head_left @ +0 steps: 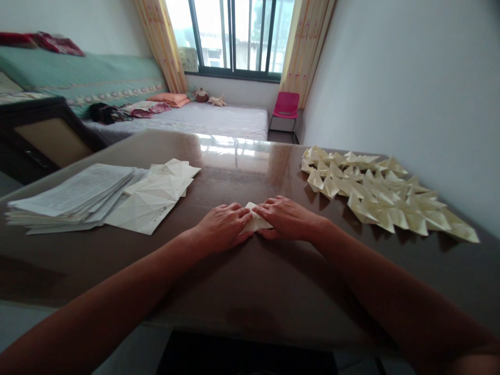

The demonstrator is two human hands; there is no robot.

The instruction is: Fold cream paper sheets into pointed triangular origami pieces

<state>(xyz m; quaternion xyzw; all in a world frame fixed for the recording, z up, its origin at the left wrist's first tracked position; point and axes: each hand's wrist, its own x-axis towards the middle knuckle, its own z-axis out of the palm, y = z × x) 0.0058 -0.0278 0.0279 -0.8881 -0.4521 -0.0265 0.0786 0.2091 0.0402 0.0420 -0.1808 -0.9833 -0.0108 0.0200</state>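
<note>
Glossy smooth tabletop [250,281]; matt creased paper sheets [146,205]; cloth curtains [308,47]; smooth wall [390,78]

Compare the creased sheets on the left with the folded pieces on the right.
The creased sheets lie nearly flat, while the folded pieces rise in peaks. The creased sheets overlap in a small pile; the folded pieces spread in a broad, crowded group. Both look like pale cream paper.

So taking the table [234,291] as the landmark, there's a stack of printed sheets [74,190] on its left side, with creased paper sheets [156,192] just to the right of the stack. A bunch of folded paper pieces [378,190] sits on the table's right side. Behind the table you've got a bed [219,119], and a chair [286,107] right of that, under the window's [234,39] right end.
</note>
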